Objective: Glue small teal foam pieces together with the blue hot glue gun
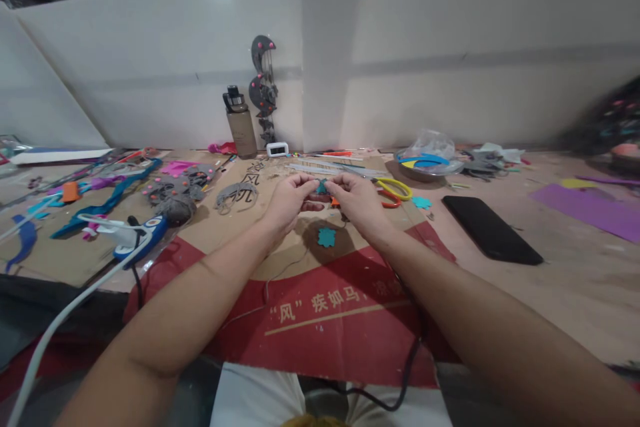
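Observation:
My left hand (pixel 290 200) and my right hand (pixel 357 200) meet over the flattened cardboard (pixel 300 267), both pinching a small teal foam shape (pixel 321 185) between their fingertips. A second teal foam flower (pixel 327 237) lies on the cardboard just below the hands. A third teal piece (pixel 421 202) rests to the right near the yellow-handled scissors (pixel 395 188). Something orange shows just under my right fingers, too hidden to name.
A glue gun (pixel 135 237) with a white cord lies at left among grey and coloured foam cut-outs (pixel 175 193). A black phone (pixel 491 229) and purple sheet (pixel 595 210) lie at right. A bottle (pixel 241 123), small clock (pixel 277 149) and bowl (pixel 427 163) stand along the white wall.

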Motion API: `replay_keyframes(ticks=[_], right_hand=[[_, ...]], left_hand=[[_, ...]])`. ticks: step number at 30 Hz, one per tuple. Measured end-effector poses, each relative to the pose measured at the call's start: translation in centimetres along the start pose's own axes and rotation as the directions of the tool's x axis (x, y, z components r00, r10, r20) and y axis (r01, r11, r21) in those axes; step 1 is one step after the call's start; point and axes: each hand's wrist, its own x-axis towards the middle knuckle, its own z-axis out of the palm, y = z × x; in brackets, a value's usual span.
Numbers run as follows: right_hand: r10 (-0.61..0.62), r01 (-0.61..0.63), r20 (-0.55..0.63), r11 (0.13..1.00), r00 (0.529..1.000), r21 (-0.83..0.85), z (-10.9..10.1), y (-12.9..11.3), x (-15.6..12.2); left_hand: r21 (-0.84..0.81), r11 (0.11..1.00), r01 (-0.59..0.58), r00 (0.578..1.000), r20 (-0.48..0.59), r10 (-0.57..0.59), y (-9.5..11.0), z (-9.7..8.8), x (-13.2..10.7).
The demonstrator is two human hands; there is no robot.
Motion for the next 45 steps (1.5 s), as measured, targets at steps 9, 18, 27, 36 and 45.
replay_keyframes(ticks=[9, 18, 27, 36, 45], right_hand=[[-0.018, 0.018, -0.001, 0.999, 1.0, 0.04, -0.2, 0.5, 0.4], [-0.051, 0.051, 0.006, 0.998, 0.999, -0.042, 0.0, -0.4, -0.3], [-0.167, 0.175, 0.096, 0.982, 0.981, -0.075, 0.6, 0.7, -0.1], [-0.205, 0.233, 0.25, 0.969, 0.946, -0.086, 0.7, -0.3, -1.1], [-0.235, 0.258, 0.155, 0.954, 0.96, -0.154, -1.3, 0.1, 0.3]], left_hand=[[0.025, 0.999, 0.021, 0.997, 0.072, -0.023, 0.6, -0.6, 0.0], [0.165, 0.985, -0.05, 0.997, 0.066, 0.039, 0.1, -0.8, 0.1], [0.242, 0.958, -0.155, 0.98, -0.081, 0.179, 0.5, -1.6, 0.9], [0.069, 0.971, -0.227, 0.904, -0.356, 0.237, 2.3, -5.5, 3.7], [-0.355, 0.89, -0.285, 0.863, -0.5, 0.077, 5.0, -9.1, 4.9]])
